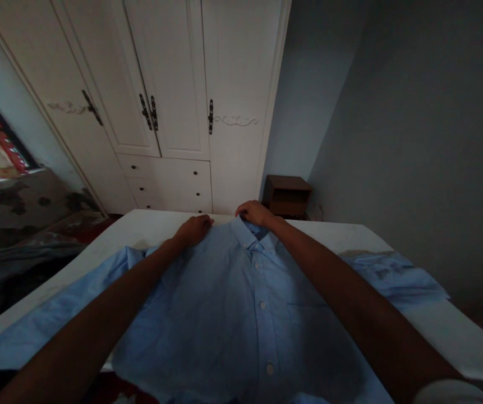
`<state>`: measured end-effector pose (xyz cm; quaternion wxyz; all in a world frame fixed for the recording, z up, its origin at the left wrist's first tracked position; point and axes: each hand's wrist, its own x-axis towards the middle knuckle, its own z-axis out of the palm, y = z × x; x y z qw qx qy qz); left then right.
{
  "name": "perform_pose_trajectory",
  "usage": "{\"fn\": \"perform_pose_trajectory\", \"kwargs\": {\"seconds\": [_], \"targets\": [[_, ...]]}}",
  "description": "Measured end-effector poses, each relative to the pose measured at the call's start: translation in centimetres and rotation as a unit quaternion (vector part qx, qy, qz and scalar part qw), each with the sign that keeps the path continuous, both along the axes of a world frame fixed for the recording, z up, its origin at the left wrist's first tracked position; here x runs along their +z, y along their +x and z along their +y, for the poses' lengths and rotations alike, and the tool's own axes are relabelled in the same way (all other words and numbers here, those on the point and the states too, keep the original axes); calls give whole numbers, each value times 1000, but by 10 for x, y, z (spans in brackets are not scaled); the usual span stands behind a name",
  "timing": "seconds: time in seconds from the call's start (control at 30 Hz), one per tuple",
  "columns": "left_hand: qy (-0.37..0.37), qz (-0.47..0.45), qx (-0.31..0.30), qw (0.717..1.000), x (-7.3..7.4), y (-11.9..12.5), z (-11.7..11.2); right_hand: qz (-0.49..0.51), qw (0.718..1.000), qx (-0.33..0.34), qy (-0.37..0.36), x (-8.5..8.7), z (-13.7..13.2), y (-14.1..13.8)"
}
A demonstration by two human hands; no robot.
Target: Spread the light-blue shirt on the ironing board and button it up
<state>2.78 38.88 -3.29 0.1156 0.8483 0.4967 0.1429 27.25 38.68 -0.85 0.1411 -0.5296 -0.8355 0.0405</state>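
Observation:
A light blue button-up shirt [233,303] lies front side up on a white table [148,221], collar pointing away from me and sleeves spread to both sides. My left hand [194,229] rests on the left shoulder of the shirt near the collar, fingers curled down onto the cloth. My right hand [256,213] is closed on the collar's far edge. Both forearms reach out over the shirt's body.
A white wardrobe [174,84] with dark handles and drawers stands behind the table. A small brown bedside cabinet [287,193] sits in the corner by a grey wall. Dark bedding [9,264] lies at the left.

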Motion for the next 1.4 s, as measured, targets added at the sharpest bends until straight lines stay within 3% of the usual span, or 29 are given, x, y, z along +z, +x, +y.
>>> {"fn": "perform_pose_trajectory", "kwargs": {"seconds": [0.13,0.27,0.43,0.53,0.6,0.73,0.83,0.93,1.0,1.1,1.23,1.33,1.4], "targets": [[-17,48,30,998,2,-7,-4,-3,999,-31,-12,-6,-1,-3],[-54,83,17,995,12,-23,0,1,997,-74,-4,-8,-8,0],[-169,175,-29,969,30,-64,0,14,995,-102,8,-11,-11,-1],[-210,177,-43,960,37,-92,-4,35,996,-83,8,-14,-12,-4],[-187,168,-43,967,38,-106,-5,54,997,-59,7,-15,-15,-3],[-71,173,10,982,40,-119,-4,95,995,-15,5,-15,-31,14],[13,243,82,966,46,-117,-8,116,993,14,0,-13,-52,36],[84,279,127,948,55,-99,-21,119,992,46,-6,-13,-74,59],[119,254,104,954,60,-76,-33,109,991,83,-16,-15,-86,74],[147,138,-22,979,64,-26,-53,88,987,130,-24,-23,-97,89],[103,-6,-230,968,54,50,-75,76,994,78,31,-33,-106,92],[44,10,-270,962,38,95,-81,87,992,43,81,-31,-115,85],[-1,35,-261,965,27,114,-78,102,990,19,100,-28,-123,80]]}}
